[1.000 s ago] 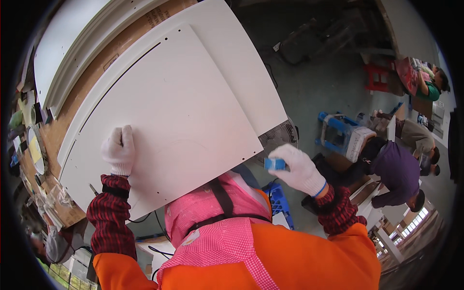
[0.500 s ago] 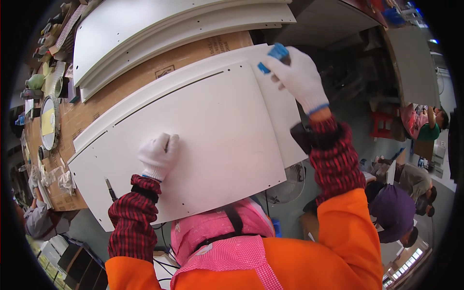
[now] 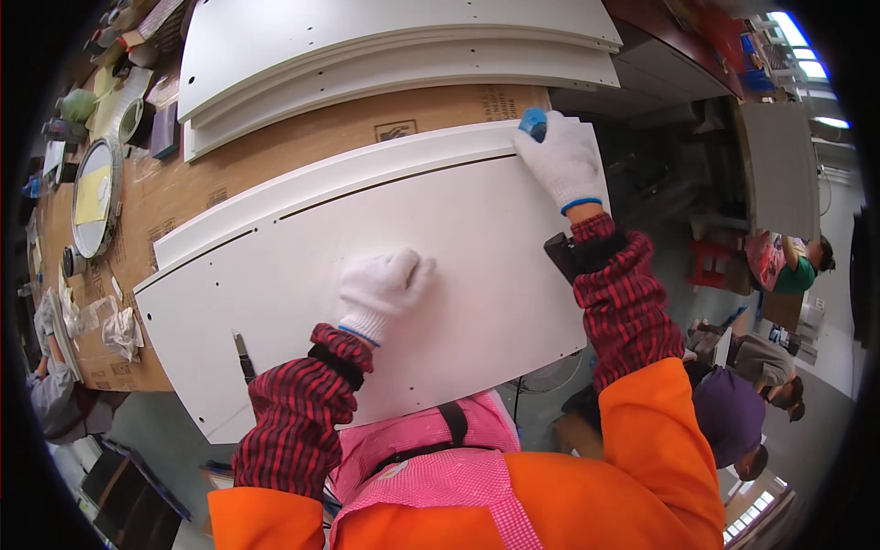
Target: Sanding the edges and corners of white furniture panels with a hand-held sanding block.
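My right hand (image 3: 561, 165), closed round the blue block (image 3: 533, 125), has shifted left to the slot's (image 3: 399, 181) far end on the white board (image 3: 495, 275). My left hand (image 3: 385, 282): same spot, curled fist, contents unclear.

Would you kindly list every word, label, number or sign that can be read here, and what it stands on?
Brown cardboard: dark lettering and a boxed symbol, too small and blurred to quote reliably.
White panel under the left hand: no lettering visible.
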Tool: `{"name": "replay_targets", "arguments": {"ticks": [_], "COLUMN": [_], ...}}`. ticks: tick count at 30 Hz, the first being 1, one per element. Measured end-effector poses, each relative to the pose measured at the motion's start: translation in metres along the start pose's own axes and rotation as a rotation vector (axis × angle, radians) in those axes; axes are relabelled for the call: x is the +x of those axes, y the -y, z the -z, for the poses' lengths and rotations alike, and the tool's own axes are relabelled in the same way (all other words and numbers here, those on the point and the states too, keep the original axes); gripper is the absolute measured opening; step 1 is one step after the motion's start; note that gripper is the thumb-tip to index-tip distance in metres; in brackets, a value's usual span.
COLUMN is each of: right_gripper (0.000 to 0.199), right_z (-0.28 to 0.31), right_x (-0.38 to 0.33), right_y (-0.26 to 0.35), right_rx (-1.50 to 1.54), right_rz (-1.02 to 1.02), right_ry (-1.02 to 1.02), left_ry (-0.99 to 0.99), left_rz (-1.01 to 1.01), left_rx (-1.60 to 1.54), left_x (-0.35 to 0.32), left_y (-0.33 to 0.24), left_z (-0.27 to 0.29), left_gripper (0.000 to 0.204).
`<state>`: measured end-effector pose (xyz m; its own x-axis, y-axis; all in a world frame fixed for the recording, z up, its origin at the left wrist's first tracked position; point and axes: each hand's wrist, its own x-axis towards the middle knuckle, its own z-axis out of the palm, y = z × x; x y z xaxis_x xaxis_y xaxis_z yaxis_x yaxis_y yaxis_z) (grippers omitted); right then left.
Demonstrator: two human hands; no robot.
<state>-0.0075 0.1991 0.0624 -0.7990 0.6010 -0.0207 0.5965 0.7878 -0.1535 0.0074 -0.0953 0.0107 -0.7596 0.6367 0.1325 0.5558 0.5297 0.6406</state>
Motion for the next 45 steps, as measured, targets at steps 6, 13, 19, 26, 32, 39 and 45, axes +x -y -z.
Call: {"name": "replay_targets", "arguments": {"ticks": [6,13,19,26,32,39,45], "right_gripper": [0.045,0.046,0.047,0.048,0.046,0.040,0.029], "right_z": [-0.016,-0.043,-0.061,-0.095,-0.120,-0.121,-0.066], "right_x": [-0.040,-0.083,-0.102,-0.150,-0.190,-0.253,-0.252], "right_y": [0.117,0.247,0.332,0.482,0.603,0.605,0.385], "right_rx": [0.118,0.205,0.228,0.368,0.465,0.907,1.326], "right_rz": [0.079,0.270,0.331,0.472,0.587,0.587,-0.012], "right_ry": [0.156,0.231,0.350,0.419,0.403,0.926,1.267], "left_ry": [-0.004,0.221,0.403,-0.049,-0.670,-0.480,-0.324], "left_rz": [0.039,0.133,0.366,1.143,1.257,1.047,1.193], "left_rx": [-0.047,-0.171,-0.594,-0.729,-0.684,-0.022,-0.064], "left_x": [-0.002,-0.040,-0.151,-0.276,-0.323,-0.339,-0.308], "left_y": [0.007,0.025,0.052,0.121,0.177,0.218,0.229], "left_z": [0.004,0.050,0.199,0.278,0.299,0.264,0.259], "left_gripper": [0.029,0.029,0.028,0.025,0.021,0.055,0.066]}}
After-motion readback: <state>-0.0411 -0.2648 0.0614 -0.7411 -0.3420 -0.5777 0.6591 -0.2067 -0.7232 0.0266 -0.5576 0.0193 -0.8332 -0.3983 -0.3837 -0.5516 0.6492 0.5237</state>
